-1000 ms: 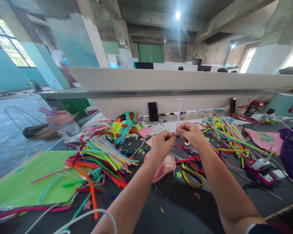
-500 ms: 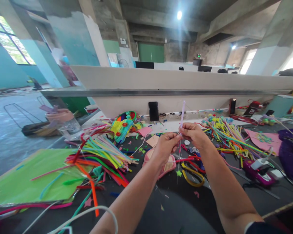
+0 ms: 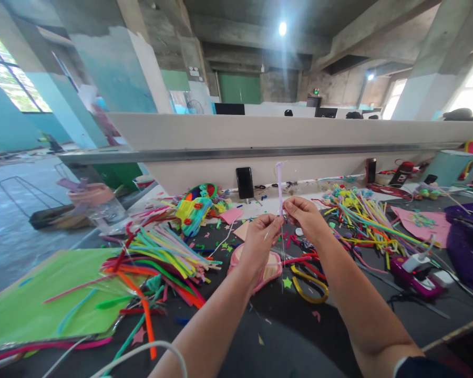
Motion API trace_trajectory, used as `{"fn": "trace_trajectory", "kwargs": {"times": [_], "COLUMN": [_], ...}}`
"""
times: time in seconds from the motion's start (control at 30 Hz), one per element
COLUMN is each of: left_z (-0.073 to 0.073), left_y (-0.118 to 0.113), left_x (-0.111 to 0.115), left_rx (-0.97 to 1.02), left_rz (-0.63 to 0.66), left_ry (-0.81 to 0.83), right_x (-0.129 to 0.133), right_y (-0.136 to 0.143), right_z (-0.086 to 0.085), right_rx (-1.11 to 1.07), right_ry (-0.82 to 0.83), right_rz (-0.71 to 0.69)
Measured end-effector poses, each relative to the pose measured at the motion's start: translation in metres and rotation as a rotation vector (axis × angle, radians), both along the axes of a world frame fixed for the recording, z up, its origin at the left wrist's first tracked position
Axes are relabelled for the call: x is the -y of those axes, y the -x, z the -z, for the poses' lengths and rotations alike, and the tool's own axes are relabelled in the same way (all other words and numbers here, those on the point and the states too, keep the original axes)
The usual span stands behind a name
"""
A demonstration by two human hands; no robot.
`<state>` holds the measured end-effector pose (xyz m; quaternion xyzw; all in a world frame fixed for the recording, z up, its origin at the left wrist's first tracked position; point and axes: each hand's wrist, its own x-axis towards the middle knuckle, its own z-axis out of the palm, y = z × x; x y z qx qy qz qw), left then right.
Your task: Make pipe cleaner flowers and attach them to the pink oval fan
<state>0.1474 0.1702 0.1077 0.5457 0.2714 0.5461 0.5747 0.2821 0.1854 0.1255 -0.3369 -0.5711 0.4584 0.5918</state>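
Observation:
A thin pale purple stem (image 3: 279,184) stands upright between my two hands, with fine wires or threads hanging below it. The fingertips of my left hand (image 3: 265,233) pinch its lower end. My right hand (image 3: 302,212) is closed at the stem's right side, thumb and forefinger pressed on it just above my left fingers. Under my hands lies a pink-rimmed pad (image 3: 274,266), partly hidden by my left forearm. Yellow-handled scissors (image 3: 310,286) and a green star (image 3: 287,283) lie near it.
Bundled colourful pipe cleaners (image 3: 169,252) and a green sheet (image 3: 59,294) lie left. More pipe cleaners (image 3: 366,220), a magenta power strip (image 3: 413,278) and purple material (image 3: 467,252) are right. A black phone (image 3: 245,182) leans on the partition (image 3: 205,131). A hand shows at the right edge.
The stem has turned from a slight tilt to nearly upright and sits further left in view. My right hand's fingers have shifted slightly around it. The whole view has moved a little.

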Motion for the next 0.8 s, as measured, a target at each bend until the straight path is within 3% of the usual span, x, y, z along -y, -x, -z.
{"fn": "trace_trajectory", "kwargs": {"times": [0.07, 0.13, 0.27, 0.43, 0.63, 0.8], "left_z": [0.001, 0.001, -0.007, -0.008, 0.003, -0.007], "left_y": [0.0, 0.001, 0.005, 0.008, -0.006, -0.014], "left_x": [-0.002, -0.003, -0.001, 0.002, 0.012, 0.031], "left_rx": [-0.107, -0.175, -0.235, -0.195, 0.105, 0.239], "left_rz": [-0.055, -0.018, 0.093, 0.102, 0.18, 0.286], "left_ry": [-0.061, -0.086, -0.15, -0.222, 0.01, 0.207], "right_x": [0.002, 0.005, 0.011, 0.013, 0.015, 0.016], "right_y": [0.001, 0.0, -0.006, -0.01, -0.001, 0.012], "right_z": [-0.002, -0.004, -0.009, -0.012, -0.009, -0.002], "right_rx": [0.057, 0.087, 0.0, -0.103, -0.238, -0.313], "right_ry": [-0.001, 0.031, 0.12, 0.112, 0.006, -0.033], "right_rz": [0.079, 0.075, -0.038, -0.176, -0.317, -0.36]}}
